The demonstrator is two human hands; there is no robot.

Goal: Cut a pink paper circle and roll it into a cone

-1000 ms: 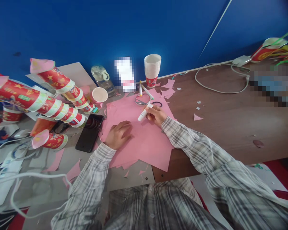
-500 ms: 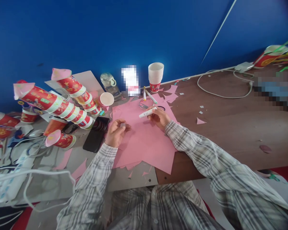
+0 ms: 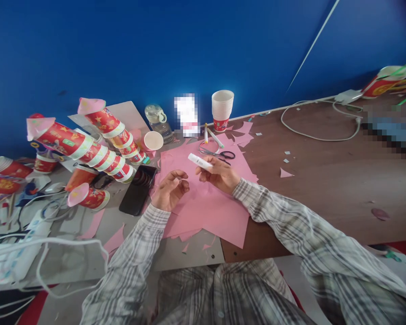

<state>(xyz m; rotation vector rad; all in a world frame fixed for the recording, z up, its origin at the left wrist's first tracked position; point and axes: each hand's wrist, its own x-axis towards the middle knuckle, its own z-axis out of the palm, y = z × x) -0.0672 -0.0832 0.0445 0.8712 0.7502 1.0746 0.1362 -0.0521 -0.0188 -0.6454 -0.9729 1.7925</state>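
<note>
My right hand (image 3: 219, 175) is closed round a white marker (image 3: 199, 161), held level just above the pink paper sheets (image 3: 209, 205). My left hand (image 3: 170, 190) hovers beside it, palm turned up. Its fingertips are pinched together on something too small to name. The two hands are a short gap apart, the marker's left end pointing over the left hand. Black-handled scissors (image 3: 221, 154) lie on the paper just beyond my right hand, and two pens (image 3: 210, 135) lie behind them.
A black phone (image 3: 138, 189) lies left of the paper. Chains of red paper cups with pink cones (image 3: 88, 149) fill the left side, above white cables and a power strip (image 3: 16, 262). At the back stand a cup stack (image 3: 222, 108), a bottle (image 3: 158, 120) and a white cable (image 3: 318, 134).
My left hand rose off the paper, picked up something small and turned palm up. My right hand lifted the marker from upright on the paper to level, closer to the left hand.
</note>
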